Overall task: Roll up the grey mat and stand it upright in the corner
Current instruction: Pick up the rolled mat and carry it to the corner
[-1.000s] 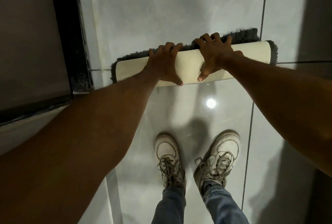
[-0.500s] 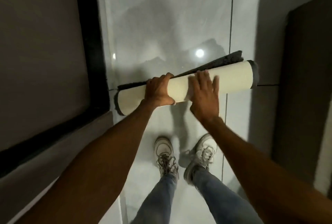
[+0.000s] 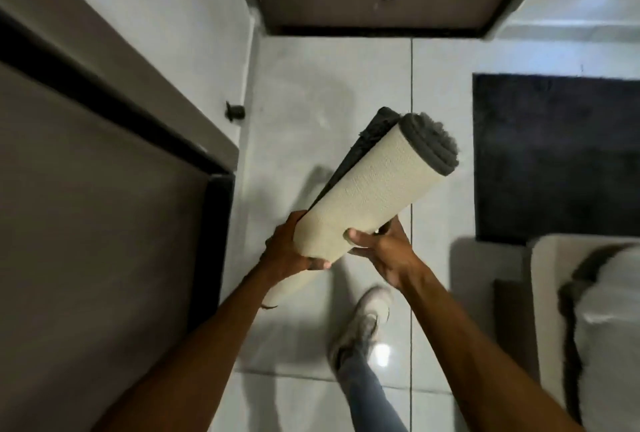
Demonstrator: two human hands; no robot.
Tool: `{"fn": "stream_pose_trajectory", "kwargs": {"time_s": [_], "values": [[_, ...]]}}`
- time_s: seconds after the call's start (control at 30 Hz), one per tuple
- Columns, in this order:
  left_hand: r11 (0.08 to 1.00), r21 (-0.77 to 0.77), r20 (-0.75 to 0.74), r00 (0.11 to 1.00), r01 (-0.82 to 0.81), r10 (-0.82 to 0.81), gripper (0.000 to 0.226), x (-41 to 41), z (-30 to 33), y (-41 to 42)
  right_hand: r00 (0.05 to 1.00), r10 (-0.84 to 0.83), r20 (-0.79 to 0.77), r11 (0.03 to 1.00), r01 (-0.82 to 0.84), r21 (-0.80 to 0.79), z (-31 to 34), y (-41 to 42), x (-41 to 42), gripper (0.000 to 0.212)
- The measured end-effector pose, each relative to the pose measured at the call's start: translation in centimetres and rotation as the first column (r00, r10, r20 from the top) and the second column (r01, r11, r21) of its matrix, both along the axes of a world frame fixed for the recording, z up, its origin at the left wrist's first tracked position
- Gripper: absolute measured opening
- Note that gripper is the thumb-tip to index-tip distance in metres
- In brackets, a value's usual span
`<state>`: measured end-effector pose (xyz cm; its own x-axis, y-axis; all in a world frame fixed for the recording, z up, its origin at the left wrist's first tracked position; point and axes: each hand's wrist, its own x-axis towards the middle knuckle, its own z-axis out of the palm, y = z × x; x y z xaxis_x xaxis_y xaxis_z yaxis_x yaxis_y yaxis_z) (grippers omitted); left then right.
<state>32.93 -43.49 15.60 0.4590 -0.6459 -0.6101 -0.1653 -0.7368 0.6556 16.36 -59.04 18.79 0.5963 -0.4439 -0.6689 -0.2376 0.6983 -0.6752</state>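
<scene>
Head view: both hands (image 3: 341, 251) grip the rolled grey mat (image 3: 372, 186) above glossy floor tiles (image 3: 332, 85).

- The rolled grey mat (image 3: 374, 189), gripped in both hands, shows a cream woven backing, matt and finely ribbed; the end away from the hands shows dark grey shaggy pile in a spiral.
- The floor (image 3: 311, 92) beneath the hands is pale glossy tile with thin dark grout lines, mirroring a lamp just below the right hand (image 3: 384, 251).
- A second mat (image 3: 554, 154), right of the right hand, is dark, matt, soft pile.
- The shoe (image 3: 363, 321) below the hands looks like scuffed pale leather or canvas; the trouser leg is blue denim.
- The door (image 3: 86, 241), left of the left hand (image 3: 287, 251), is smooth matt brown.
</scene>
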Motion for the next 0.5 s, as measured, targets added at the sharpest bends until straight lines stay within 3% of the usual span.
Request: {"fn": "stream_pose_trajectory", "kwargs": {"time_s": [0.07, 0.3, 0.5], "values": [[0.993, -0.089, -0.043, 0.996, -0.084, 0.080, 0.122, 3.2, 1.0, -4.3, 0.998, 0.061, 0.029, 0.996, -0.059, -0.067, 1.6, -5.1, 4.4, 0.077], [0.915, -0.342, -0.003, 0.974, -0.214, 0.227, 0.132, 14.6, 3.6, -18.2, 0.981, 0.194, -0.007, 0.898, -0.180, -0.401, 4.9, -17.3, 18.6, 0.086], [0.827, -0.433, -0.013, 0.920, -0.358, 0.391, 0.120, 27.7, 2.6, -27.6, 0.957, 0.289, -0.003, 0.831, -0.253, -0.496, 3.5, -26.7, 33.8, 0.082]]}}
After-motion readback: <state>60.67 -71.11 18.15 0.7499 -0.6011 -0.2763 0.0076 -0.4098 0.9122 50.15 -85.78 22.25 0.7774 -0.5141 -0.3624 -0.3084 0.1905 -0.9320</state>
